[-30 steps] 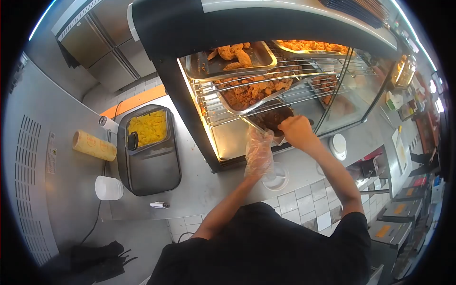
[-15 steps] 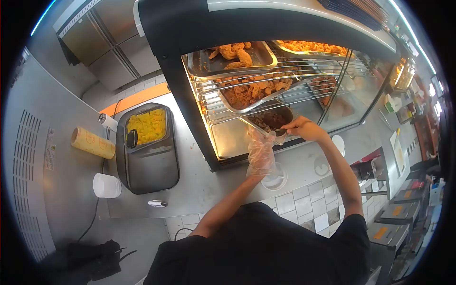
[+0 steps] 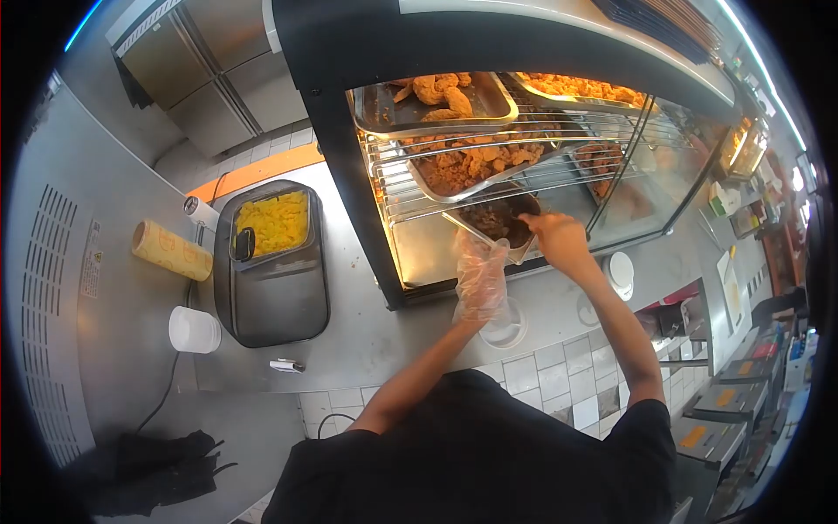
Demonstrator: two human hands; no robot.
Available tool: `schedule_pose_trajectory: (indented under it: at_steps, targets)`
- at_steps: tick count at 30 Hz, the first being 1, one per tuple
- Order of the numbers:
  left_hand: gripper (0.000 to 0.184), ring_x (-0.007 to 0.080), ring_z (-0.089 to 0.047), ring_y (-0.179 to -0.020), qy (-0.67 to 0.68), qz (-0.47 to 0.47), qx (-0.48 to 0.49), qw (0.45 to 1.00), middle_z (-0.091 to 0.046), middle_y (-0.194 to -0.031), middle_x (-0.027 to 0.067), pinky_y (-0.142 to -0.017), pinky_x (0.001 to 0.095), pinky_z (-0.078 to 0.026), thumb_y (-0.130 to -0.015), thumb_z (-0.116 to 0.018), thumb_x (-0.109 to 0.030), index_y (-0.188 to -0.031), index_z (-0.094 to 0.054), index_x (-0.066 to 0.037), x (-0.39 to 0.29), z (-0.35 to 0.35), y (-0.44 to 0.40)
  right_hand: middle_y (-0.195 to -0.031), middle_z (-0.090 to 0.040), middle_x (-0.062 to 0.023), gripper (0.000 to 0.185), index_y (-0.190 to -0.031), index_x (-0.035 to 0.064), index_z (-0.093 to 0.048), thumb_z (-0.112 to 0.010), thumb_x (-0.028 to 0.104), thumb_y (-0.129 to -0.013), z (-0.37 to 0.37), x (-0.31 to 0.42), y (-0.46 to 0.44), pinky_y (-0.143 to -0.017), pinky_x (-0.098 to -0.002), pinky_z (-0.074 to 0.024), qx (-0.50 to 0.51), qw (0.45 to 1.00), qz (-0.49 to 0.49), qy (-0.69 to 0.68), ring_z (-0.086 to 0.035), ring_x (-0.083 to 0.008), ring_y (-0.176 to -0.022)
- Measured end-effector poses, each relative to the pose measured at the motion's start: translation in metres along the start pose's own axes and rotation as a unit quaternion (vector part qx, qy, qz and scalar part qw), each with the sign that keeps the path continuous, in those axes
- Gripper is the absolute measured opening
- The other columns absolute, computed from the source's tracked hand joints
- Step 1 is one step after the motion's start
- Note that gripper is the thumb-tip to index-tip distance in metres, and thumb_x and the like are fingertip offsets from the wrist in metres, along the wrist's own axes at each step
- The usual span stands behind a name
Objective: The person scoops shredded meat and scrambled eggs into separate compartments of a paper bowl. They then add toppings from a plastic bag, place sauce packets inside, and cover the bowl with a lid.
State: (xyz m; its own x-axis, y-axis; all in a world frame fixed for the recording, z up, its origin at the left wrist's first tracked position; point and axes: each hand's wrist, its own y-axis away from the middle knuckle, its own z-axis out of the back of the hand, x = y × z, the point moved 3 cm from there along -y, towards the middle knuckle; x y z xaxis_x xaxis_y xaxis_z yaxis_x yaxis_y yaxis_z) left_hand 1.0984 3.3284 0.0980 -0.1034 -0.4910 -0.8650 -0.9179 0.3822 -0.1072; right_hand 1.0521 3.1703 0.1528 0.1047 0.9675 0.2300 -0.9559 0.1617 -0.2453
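Partly over the pan [image 3: 518,253], wire rack [image 3: 391,168] and food tray [image 3: 489,183].

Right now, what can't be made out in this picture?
All head view:
Whether the right hand holds anything: hidden behind its own back.
Whether the left hand grips the pan: blurred by its glove.
What the dark food is: shaded, partly behind the right hand.
Part of the container: behind the left hand.
Words on the labels: too small.

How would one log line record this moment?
left hand: gloved, at pan | right hand: bare, at pan | contents: brown food | place: display case
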Motion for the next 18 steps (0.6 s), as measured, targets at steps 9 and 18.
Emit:
schedule_pose_trajectory:
  at_steps: [9, 18]
  targets:
    - [0.044, 0.0166, -0.056, -0.096, -0.178, 0.014, 0.025, 0.984, -0.059, -0.110, 0.0078, -0.085, 0.0324, -0.046, -0.095, -0.065, -0.016, -0.131, -0.044, -0.003, 0.004, 0.013, 0.012, -0.094, -0.072, -0.0108, 0.028, -0.113, 0.0184, -0.074, -0.060, 0.017, -0.089, -0.004, 0.028, -0.028, -0.079, -0.0419, -0.0523, 0.140, 0.989, 0.034, 0.032, -0.067, -0.0305, -0.091]
    - [0.043, 0.0163, -0.055, -0.099, -0.099, 0.006, 0.015, 0.995, -0.059, -0.114, 0.0080, -0.087, 0.0316, -0.046, -0.096, -0.064, -0.019, -0.131, -0.045, -0.002, -0.008, 0.008, 0.014, -0.085, -0.069, -0.0035, 0.028, -0.121, 0.0120, -0.070, -0.062, 0.019, -0.096, -0.024, -0.017, -0.026, -0.064, -0.0286, -0.0463, 0.235, 0.921, -0.134, -0.281, -0.056, -0.0117, -0.069]
